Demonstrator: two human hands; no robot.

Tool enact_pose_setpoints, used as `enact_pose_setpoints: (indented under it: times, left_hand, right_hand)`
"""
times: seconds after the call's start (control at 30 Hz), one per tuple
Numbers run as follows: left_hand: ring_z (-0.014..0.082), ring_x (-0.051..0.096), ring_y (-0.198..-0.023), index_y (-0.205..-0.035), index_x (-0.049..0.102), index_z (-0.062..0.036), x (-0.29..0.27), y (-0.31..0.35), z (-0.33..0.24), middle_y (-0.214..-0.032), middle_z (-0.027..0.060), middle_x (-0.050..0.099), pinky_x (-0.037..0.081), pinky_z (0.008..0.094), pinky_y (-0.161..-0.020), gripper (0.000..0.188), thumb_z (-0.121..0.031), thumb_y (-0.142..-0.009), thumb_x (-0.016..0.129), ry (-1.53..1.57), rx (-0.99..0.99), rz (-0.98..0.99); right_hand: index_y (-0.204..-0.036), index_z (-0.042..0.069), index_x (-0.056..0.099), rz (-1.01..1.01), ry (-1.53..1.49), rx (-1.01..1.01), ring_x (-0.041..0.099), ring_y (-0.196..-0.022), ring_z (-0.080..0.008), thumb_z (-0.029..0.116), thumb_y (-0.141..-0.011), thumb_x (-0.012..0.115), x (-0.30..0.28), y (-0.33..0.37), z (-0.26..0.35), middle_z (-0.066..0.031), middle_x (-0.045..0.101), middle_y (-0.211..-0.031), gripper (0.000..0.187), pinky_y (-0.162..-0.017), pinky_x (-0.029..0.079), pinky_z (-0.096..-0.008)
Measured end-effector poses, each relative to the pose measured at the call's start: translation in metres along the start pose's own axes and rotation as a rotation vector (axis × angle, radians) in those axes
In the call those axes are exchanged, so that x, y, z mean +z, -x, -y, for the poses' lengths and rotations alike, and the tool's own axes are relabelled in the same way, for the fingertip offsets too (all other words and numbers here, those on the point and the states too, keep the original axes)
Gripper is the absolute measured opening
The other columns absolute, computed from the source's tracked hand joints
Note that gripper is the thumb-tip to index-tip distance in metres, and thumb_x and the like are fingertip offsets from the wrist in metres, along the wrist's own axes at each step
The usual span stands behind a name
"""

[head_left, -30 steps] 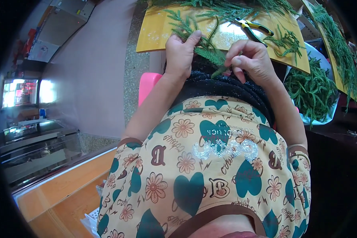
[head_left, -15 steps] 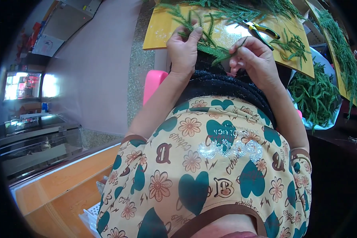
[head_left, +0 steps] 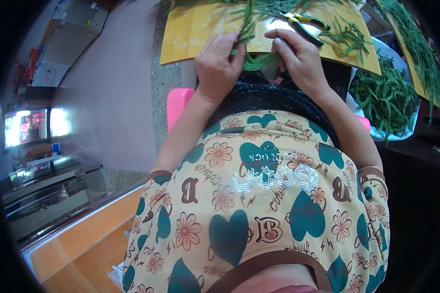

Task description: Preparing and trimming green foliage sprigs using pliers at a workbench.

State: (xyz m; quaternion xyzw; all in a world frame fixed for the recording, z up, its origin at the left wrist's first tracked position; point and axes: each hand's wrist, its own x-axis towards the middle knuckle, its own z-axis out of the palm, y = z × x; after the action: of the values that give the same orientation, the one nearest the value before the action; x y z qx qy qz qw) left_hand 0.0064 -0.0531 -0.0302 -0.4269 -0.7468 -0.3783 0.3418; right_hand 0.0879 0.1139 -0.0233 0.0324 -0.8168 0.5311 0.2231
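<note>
My left hand (head_left: 221,64) is closed round a green artificial pine branch (head_left: 247,27), whose needled tip stands up above the fingers. Between my two hands hangs a lower part of the greenery, in front of the table edge. My right hand (head_left: 299,59) pinches the end of this sprig, thumb against forefinger. Just beyond that hand, pliers (head_left: 305,28) with yellow and black handles lie on the yellow board (head_left: 190,36). A small loose sprig (head_left: 349,39) rests to their right.
More green branches (head_left: 283,6) lie along the board's far side. At the right, a white bag (head_left: 409,124) holds a heap of green sprigs (head_left: 386,93), beside another yellow board (head_left: 418,80) covered in greenery. A pink seat edge (head_left: 178,105) shows by my left forearm.
The branch in my left hand has swung more upright, and its side twigs now bunch together. My left hand has turned, its back now facing up. The whole view has shifted slightly.
</note>
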Motion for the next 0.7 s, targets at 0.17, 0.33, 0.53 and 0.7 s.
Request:
enact_pose_setpoints:
  times: [0.17, 0.33, 0.53, 0.7]
  left_hand:
    - [0.0264, 0.058, -0.067, -0.098, 0.062, -0.0067, 0.002, -0.001, 0.005, -0.077, 0.0094, 0.06, 0.048, 0.0324, -0.06, 0.027, -0.006, -0.072, 0.063, -0.153, 0.127, 0.058]
    - [0.025, 0.059, -0.069, -0.099, 0.062, -0.0095, -0.001, 0.001, -0.003, -0.078, 0.0062, 0.061, 0.048, 0.0331, -0.062, 0.027, -0.006, -0.072, 0.063, -0.138, 0.093, 0.118]
    - [0.0234, 0.059, -0.067, -0.094, 0.063, -0.0099, 0.01, 0.004, -0.002, -0.073, 0.0066, 0.061, 0.048, 0.0323, -0.059, 0.022, -0.007, -0.073, 0.062, 0.203, -0.108, 0.22]
    - [0.024, 0.059, -0.065, -0.087, 0.063, -0.0088, 0.005, 0.002, -0.004, -0.07, 0.0072, 0.061, 0.047, 0.0327, -0.058, 0.014, -0.01, -0.074, 0.063, 0.05, -0.095, 0.181]
  right_hand:
    - [-0.104, 0.001, 0.059, -0.027, 0.18, -0.142, 0.06, -0.066, -0.0095, 0.008, -0.089, 0.05, 0.006, 0.002, -0.006, -0.0057, 0.061, -0.079, 0.019, -0.06, 0.047, -0.0213]
    - [-0.099, 0.0, 0.059, -0.005, 0.201, -0.103, 0.062, -0.072, -0.0187, 0.008, -0.087, 0.052, 0.006, 0.002, -0.004, -0.0123, 0.062, -0.08, 0.017, -0.063, 0.048, -0.0282]
    - [-0.097, -0.001, 0.057, 0.072, 0.397, -0.178, 0.061, -0.072, -0.0278, 0.007, -0.083, 0.053, 0.003, 0.003, -0.002, -0.0157, 0.061, -0.081, 0.017, -0.064, 0.049, -0.0322]
    - [-0.095, -0.001, 0.057, 0.025, 0.408, -0.201, 0.059, -0.074, -0.0328, 0.008, -0.082, 0.053, 0.007, 0.005, -0.003, -0.0171, 0.059, -0.082, 0.016, -0.065, 0.048, -0.0354]
